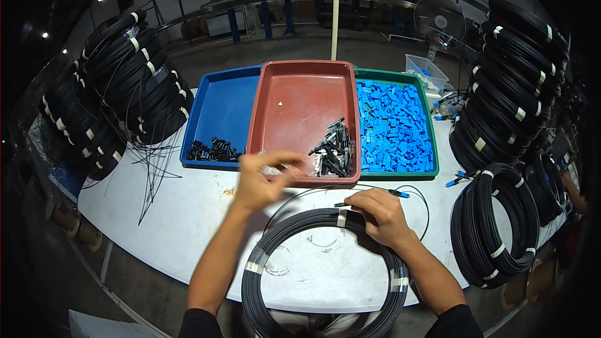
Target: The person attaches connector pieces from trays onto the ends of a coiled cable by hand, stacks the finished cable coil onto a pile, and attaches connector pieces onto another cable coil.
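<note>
A taped coil of black cable [255, 291] lies in front of me, partly over the table's near edge. Above its far right side, my right hand [380, 214] is closed in a pinch on a black cable end [341, 204], whose dark tip sticks out to the left. Just right of these fingers is a blue-tipped connector [399, 193] on a loose loop of the cable. My left hand [260, 181] hovers at the near edge of the red tray [294, 97]; motion smears its fingers, so I cannot make out anything in them. Black connector parts [336, 150] lie heaped in that tray's near right corner.
Left of the red tray, a blue tray [228, 97] holds small black pieces [214, 150]. On the right, a green tray [432, 144] is full of blue connector pieces [394, 128]. Tall stacks of cable coils [141, 78] flank the table [147, 197], with more coils [494, 228] at the right.
</note>
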{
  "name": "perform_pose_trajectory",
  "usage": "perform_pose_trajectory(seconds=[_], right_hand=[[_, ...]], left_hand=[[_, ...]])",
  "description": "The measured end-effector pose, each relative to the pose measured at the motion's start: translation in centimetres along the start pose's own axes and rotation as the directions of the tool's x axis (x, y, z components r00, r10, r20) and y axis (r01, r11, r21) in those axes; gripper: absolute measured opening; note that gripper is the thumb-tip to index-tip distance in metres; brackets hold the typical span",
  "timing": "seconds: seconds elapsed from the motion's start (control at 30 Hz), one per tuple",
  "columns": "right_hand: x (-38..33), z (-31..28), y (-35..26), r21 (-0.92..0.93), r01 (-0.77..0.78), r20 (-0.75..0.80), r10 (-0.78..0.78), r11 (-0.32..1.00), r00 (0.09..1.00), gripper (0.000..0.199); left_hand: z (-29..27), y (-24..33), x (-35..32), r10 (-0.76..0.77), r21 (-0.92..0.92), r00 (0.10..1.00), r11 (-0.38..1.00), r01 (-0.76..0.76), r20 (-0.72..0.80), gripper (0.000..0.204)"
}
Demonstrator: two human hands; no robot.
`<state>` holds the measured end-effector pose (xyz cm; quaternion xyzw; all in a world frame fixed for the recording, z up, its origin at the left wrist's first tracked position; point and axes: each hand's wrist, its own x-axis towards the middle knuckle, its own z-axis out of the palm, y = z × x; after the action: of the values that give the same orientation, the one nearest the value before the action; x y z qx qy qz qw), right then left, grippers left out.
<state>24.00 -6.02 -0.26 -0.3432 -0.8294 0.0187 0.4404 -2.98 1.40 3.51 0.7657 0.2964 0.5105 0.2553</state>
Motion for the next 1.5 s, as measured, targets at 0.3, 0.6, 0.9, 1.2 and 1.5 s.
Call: perform_pose_trajectory(seconds=[0.3,0.6,0.9,1.2,1.5], right_hand=[[0.0,-0.2,-0.1,0.004,0.022,0.057,-0.022,1.000,0.998,0.039],[0.1,0.0,-0.2,0.138,-0.133,0.150,0.112,0.982,0.982,0.037],[0.5,-0.1,-0.2,0.140,-0.145,0.182,0.119,0.979,0.976,0.034],[0.7,-0.1,-0.3,0.133,-0.171,0.195,0.143,0.976,0.970,0.033],[0.6,0.1,-0.2,0.142,-0.165,0.188,0.137,0.976,0.972,0.034]], left_hand=[[-6.7,-3.5,3.0,-0.209,0.465,0.976,0.872,0.155,0.067,0.019],[-4.1,-6.8,4.8,-0.122,0.598,0.904,0.784,-0.165,0.410,0.025],[-2.6,-9.2,5.8,-0.146,0.619,0.794,0.713,-0.329,0.590,0.035],[-2.7,-10.0,5.2,-0.077,0.607,0.803,0.697,-0.381,0.592,0.026],[-3.0,-10.3,5.4,-0.055,0.602,0.771,0.662,-0.447,0.634,0.018]])
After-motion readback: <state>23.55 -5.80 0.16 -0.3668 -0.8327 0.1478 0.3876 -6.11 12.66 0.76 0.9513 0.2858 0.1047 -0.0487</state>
